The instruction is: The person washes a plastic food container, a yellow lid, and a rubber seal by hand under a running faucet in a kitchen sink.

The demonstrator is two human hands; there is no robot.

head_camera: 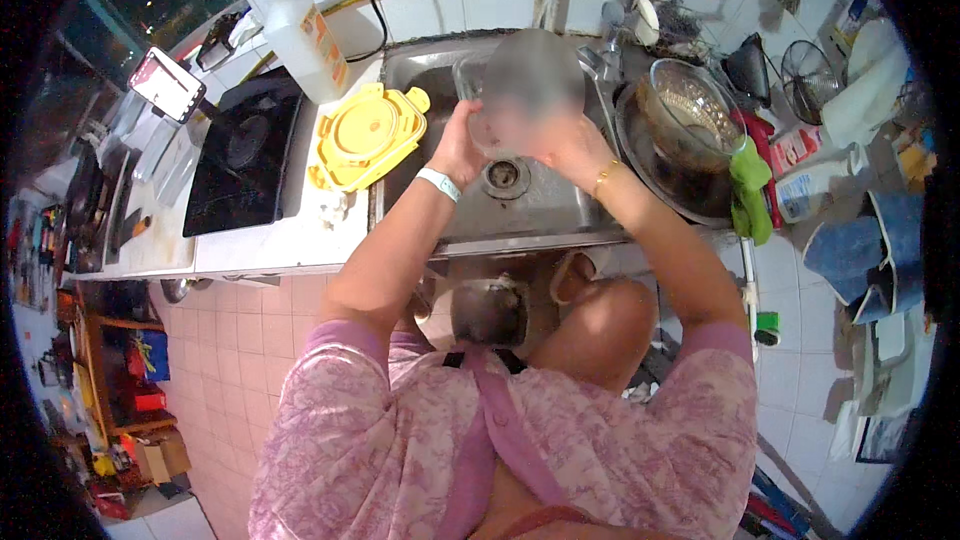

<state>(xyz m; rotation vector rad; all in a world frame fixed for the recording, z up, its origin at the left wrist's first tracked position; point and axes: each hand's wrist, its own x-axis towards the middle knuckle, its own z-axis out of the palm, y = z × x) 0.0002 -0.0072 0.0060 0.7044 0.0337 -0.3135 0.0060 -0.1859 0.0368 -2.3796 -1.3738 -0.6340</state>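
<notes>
Over the stainless steel sink (555, 199), my left hand (459, 144) grips the left side of a clear container (466, 79). My right hand (576, 154) holds the same container from the right, with its fingertips blurred. A round grey blur hides the middle of the container and whatever may be in it. Below the hands, the sink drain (507, 177) shows. Left of the sink, yellow snap-on lids (367, 136) lie on the white countertop (300, 244).
A large translucent jug (300, 52) and a black induction cooktop (244, 157) stand to the left, near a mounted phone (166, 85). On the right, a glass bowl (694, 105) sits in a dark metal basin (637, 165). Green gloves (750, 180) hang beside it. The faucet (600, 64) is behind.
</notes>
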